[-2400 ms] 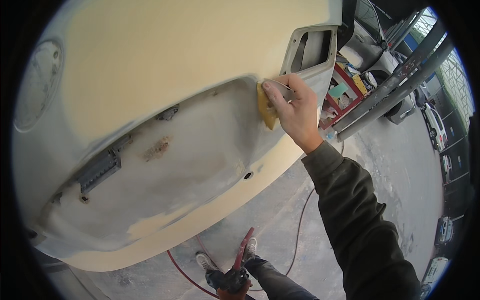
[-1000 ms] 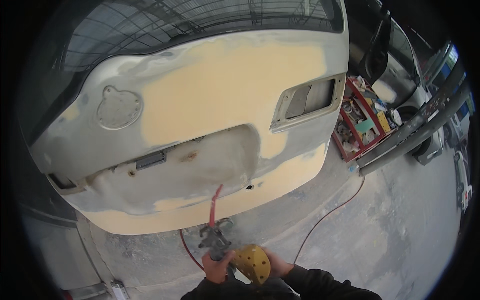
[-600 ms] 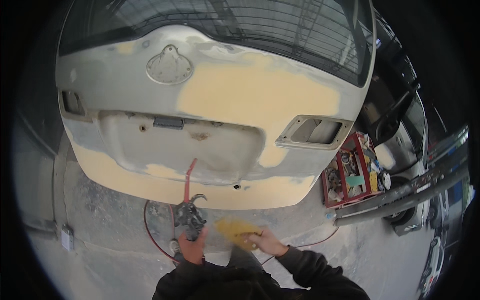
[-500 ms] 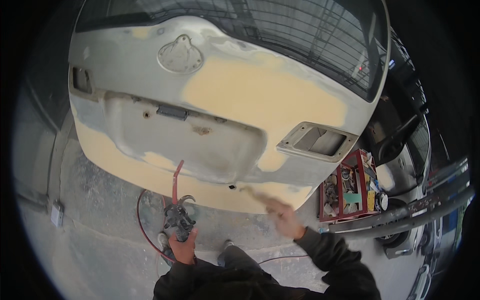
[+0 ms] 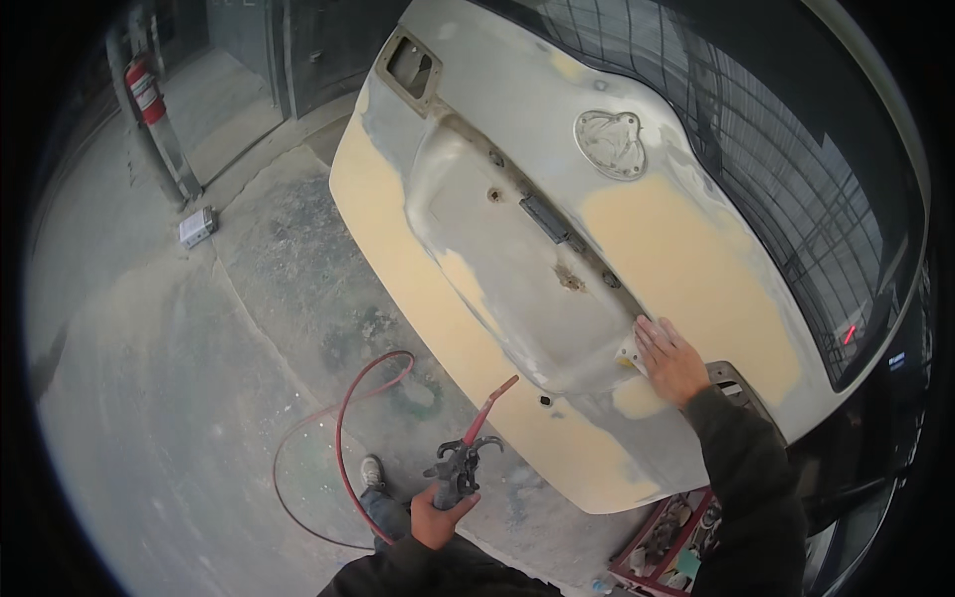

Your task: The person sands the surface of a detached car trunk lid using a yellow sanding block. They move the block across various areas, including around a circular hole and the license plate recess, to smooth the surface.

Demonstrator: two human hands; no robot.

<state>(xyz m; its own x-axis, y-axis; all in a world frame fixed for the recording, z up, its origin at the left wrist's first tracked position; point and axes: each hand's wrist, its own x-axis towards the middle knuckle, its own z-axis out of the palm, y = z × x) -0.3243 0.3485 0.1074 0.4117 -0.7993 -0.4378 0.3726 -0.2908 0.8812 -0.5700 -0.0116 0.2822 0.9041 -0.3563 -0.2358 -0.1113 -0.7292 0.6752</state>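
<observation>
A car tailgate, grey with broad cream filler patches, spans the middle of the view. My right hand lies flat on it, at the right end of the sunken plate recess. Its fingers press a pale sanding disc with small dark holes against the panel; most of the disc is hidden under the hand. My left hand is wrapped round the grip of a black air blow gun. The gun's red nozzle points up toward the tailgate's lower edge, apparently without touching it.
A red hose loops over the grey floor near my shoe. At the lower right stands a red rack filled with supplies. A pale box and a red fire extinguisher are at the upper left.
My view has turned and shifted left along the tailgate. My right hand, blurred near the lower edge before, now rests on the panel beside the recess. The left hand still grips the blow gun.
</observation>
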